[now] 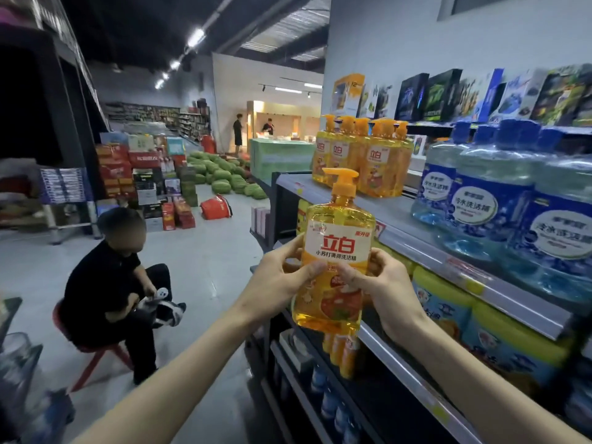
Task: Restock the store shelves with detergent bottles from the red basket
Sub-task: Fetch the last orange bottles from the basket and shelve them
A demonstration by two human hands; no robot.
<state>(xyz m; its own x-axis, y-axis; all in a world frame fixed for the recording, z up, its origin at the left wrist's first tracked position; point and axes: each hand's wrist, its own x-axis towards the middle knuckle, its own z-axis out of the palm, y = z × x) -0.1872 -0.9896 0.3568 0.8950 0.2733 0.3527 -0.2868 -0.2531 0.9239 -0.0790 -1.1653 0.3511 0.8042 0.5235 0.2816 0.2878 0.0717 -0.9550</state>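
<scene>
Red basket [216, 208] lies tipped on the far floor, its contents unclear. Left hand [278, 277] grips a yellow detergent bottle [336, 251] upright, with the right hand [386, 283] clasping its other side, before the shelf [448, 248]. It isn't placed yet, but matching bottles [381, 161] already stand there, so restocking seems well along.

Pale glossy floor [208, 267], white wall [384, 43], dark ceiling [128, 33] with strip lights [195, 36], perhaps fluorescent.

Clear glossy plastic yellow bottle [336, 251], paper label; matt metal shelf edge [448, 261].
</scene>
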